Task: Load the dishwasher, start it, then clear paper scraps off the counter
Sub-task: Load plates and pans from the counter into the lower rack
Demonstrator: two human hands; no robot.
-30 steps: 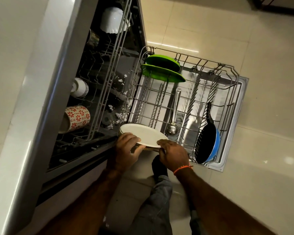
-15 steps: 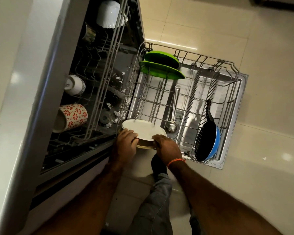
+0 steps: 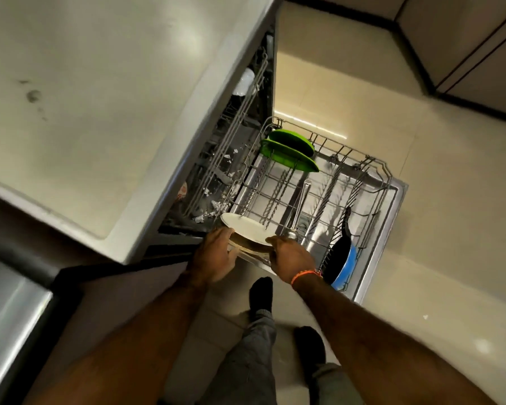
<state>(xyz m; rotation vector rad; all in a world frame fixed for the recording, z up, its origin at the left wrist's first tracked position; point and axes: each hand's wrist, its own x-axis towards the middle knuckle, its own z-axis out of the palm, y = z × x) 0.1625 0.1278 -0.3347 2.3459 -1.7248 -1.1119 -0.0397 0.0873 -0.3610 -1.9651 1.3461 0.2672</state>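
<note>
A cream plate with a darker plate under it rests at the near left corner of the pulled-out lower rack. My left hand grips the stack's left edge and my right hand grips its right edge. Two green plates stand upright at the rack's far end. A steel ladle lies along the rack's middle. A black pan with a blue outside leans in the near right corner. Paper scraps lie inside the dishwasher tub below the upper rack.
The pale counter fills the upper left, its edge overhanging the open dishwasher. A steel sink shows at the lower left. My legs and dark socks stand on the tiled floor in front of the door. Cabinets run along the upper right.
The camera has lifted and pulled back, so the counter now hides most of the upper rack. Both hands keep hold of the plate stack, which sits lower in the rack corner.
</note>
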